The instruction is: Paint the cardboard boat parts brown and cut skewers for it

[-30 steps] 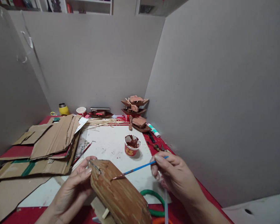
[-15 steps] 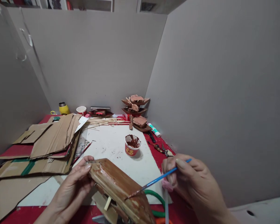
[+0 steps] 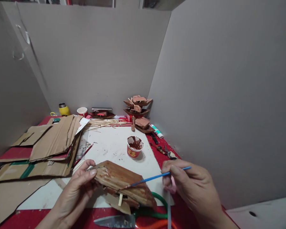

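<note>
My left hand (image 3: 79, 187) grips the left end of a model boat (image 3: 126, 176), held tilted with its flat, brown-painted bottom facing up. A pale stick (image 3: 120, 199) and a tan cardboard piece (image 3: 118, 205) show beneath its side. My right hand (image 3: 189, 186) pinches a thin blue paintbrush (image 3: 154, 178) between thumb and fingers. The brush's tip touches the boat's near side edge, where the paint looks wet and streaky. Beyond the boat, a paper cup (image 3: 132, 152) with dark brown paint inside stands on the white board (image 3: 109, 143).
Scissors (image 3: 116, 221) with green and orange handles lie below the boat. Stacked cardboard (image 3: 54, 140) fills the left side. Finished-looking model boats (image 3: 138, 111), thin sticks (image 3: 107, 123), a tube (image 3: 157, 131) and a yellow bottle (image 3: 64, 109) sit toward the back. A grey wall (image 3: 224, 95) rises on the right.
The boat's right end has come up and turned, uncovering the scissors' blade. My right hand moved left and the brush tip shifted up and left along the boat's edge.
</note>
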A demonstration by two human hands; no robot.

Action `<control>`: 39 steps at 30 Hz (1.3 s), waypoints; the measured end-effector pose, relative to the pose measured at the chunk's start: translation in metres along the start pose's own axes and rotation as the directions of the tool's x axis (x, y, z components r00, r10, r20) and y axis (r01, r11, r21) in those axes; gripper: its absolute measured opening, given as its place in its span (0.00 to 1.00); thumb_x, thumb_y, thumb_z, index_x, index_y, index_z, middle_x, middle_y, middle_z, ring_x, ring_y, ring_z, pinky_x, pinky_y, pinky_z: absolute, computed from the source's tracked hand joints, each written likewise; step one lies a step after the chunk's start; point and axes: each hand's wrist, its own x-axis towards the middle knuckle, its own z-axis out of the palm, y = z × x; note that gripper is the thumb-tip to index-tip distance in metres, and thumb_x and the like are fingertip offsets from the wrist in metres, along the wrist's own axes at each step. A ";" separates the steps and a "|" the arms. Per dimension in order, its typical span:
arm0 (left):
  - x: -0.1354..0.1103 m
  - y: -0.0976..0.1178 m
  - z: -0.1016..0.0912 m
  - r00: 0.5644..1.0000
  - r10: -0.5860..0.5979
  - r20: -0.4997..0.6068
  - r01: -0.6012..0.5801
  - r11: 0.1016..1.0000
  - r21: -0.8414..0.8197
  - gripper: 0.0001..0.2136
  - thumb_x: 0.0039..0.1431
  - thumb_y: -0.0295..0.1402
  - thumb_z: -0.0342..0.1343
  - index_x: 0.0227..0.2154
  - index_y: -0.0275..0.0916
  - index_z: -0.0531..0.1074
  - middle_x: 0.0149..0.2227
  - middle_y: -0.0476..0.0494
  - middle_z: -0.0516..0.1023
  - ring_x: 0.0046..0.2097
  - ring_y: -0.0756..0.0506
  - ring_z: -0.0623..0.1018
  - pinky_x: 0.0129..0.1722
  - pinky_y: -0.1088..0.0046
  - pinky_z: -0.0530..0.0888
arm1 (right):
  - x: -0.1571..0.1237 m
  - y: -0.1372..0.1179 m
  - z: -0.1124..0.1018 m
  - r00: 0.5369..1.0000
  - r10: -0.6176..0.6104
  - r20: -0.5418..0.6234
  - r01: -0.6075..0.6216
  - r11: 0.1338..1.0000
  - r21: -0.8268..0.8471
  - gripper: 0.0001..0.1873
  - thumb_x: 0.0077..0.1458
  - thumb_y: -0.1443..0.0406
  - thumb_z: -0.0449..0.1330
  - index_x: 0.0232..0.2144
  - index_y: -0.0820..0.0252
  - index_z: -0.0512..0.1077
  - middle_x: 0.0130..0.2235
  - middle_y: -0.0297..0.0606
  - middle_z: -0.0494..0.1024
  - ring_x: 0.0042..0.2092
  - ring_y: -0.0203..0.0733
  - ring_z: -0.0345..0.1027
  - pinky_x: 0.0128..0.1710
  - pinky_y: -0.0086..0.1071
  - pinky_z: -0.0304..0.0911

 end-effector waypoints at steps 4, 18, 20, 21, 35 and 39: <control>-0.003 -0.001 0.004 1.000 -0.018 0.011 0.018 1.000 0.009 0.21 0.42 0.30 0.75 0.38 0.41 0.72 0.33 0.46 0.82 0.32 0.48 0.79 0.35 0.72 0.76 | 0.005 -0.003 0.017 0.999 -0.036 -0.020 0.037 0.998 0.057 0.13 0.59 0.54 0.67 0.28 0.53 0.83 0.21 0.35 0.80 0.21 0.33 0.71 0.17 0.21 0.62; -0.002 0.015 0.004 0.990 0.092 -0.104 -0.099 0.994 -0.056 0.20 0.41 0.24 0.73 0.37 0.42 0.73 0.35 0.48 0.81 0.33 0.48 0.79 0.33 0.73 0.78 | 0.010 -0.001 -0.013 0.969 -0.057 -0.241 0.038 0.996 -0.084 0.18 0.55 0.50 0.68 0.26 0.58 0.80 0.20 0.33 0.77 0.20 0.34 0.69 0.20 0.25 0.67; -0.005 0.018 0.006 0.988 0.112 -0.108 -0.118 0.992 -0.049 0.19 0.41 0.24 0.72 0.37 0.42 0.73 0.35 0.48 0.81 0.33 0.48 0.79 0.34 0.73 0.78 | 0.017 -0.003 -0.014 0.917 -0.103 -0.384 0.053 0.989 -0.137 0.19 0.53 0.48 0.69 0.27 0.57 0.80 0.20 0.33 0.78 0.21 0.34 0.70 0.21 0.24 0.67; -0.006 0.019 0.008 0.987 0.121 -0.107 -0.126 0.991 -0.042 0.19 0.41 0.24 0.72 0.36 0.42 0.74 0.35 0.48 0.82 0.33 0.48 0.79 0.33 0.73 0.78 | 0.021 -0.003 -0.013 0.895 -0.116 -0.431 0.047 0.985 -0.169 0.19 0.53 0.48 0.69 0.27 0.57 0.80 0.21 0.33 0.78 0.22 0.34 0.70 0.23 0.24 0.68; -0.017 0.021 0.011 0.988 0.150 -0.033 -0.149 0.989 0.020 0.23 0.37 0.26 0.74 0.41 0.37 0.80 0.41 0.39 0.85 0.36 0.46 0.81 0.41 0.72 0.77 | 0.056 0.027 0.002 0.971 -0.138 -0.197 0.038 0.897 -0.441 0.17 0.54 0.51 0.65 0.32 0.59 0.82 0.29 0.40 0.85 0.30 0.44 0.77 0.32 0.36 0.71; -0.016 0.021 0.008 0.983 0.182 -0.020 -0.180 0.982 0.062 0.23 0.37 0.25 0.73 0.42 0.39 0.80 0.39 0.41 0.86 0.37 0.46 0.82 0.43 0.72 0.76 | 0.068 0.031 0.003 0.985 -0.125 -0.118 0.054 0.878 -0.476 0.19 0.55 0.50 0.64 0.32 0.60 0.82 0.29 0.40 0.84 0.29 0.44 0.76 0.30 0.35 0.69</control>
